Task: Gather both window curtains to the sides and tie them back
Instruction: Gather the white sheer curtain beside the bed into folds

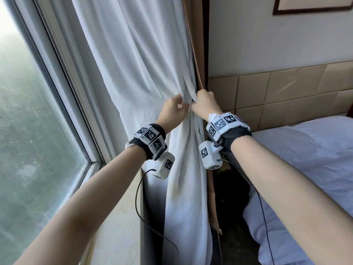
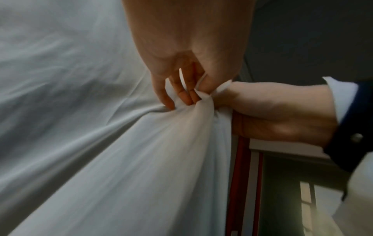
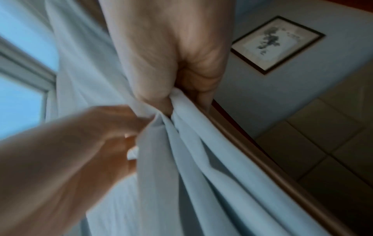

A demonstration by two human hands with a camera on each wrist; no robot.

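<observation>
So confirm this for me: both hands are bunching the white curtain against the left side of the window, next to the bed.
Not quite. The left hand and right hand do bunch the white curtain, but at the window's right side, next to the bed. The head view shows it.

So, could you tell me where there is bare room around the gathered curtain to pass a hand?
Free: left of the curtain, toward the window glass. Crowded: the left hand and right hand bunch it against the wooden trim, beside the bed.
</observation>
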